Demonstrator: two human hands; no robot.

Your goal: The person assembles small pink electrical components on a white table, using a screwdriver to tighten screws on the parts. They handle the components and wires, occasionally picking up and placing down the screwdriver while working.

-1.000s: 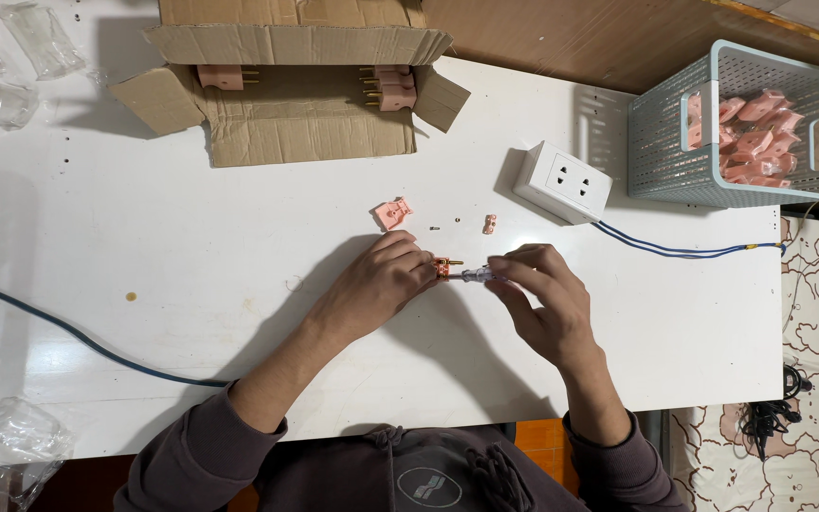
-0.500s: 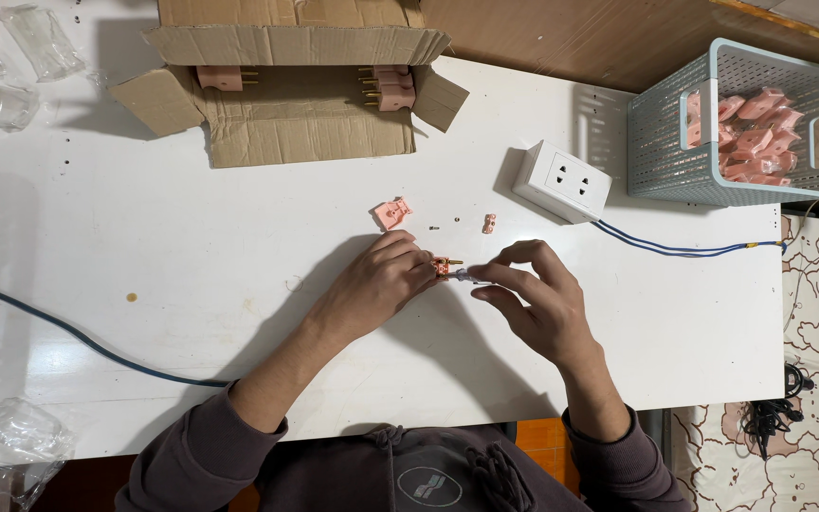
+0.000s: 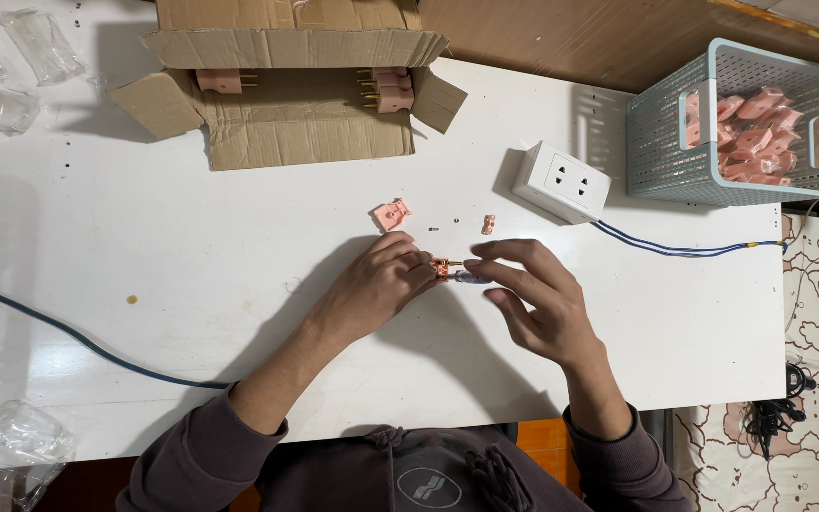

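Lying open at the desk's [image 3: 144, 237] far edge, a brown cardboard box [image 3: 286, 104] is seen; a pink plug [image 3: 442, 269] is pinched by the left hand [image 3: 376, 284], a small screwdriver [image 3: 471, 277] by the right hand [image 3: 533, 299]

The person wears a dark brownish-purple hooded sweatshirt [image 3: 409, 474] with drawstrings at the neck and a pale round emblem on the chest. Its long sleeves are pushed up toward the elbows, leaving both forearms, the left hand [image 3: 376, 289] and the right hand [image 3: 537, 303] bare.

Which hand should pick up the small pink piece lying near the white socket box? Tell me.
Right, probably. The right hand lies nearer the small pink piece, its fingers pointing that way; the left hand grips the pink plug part.
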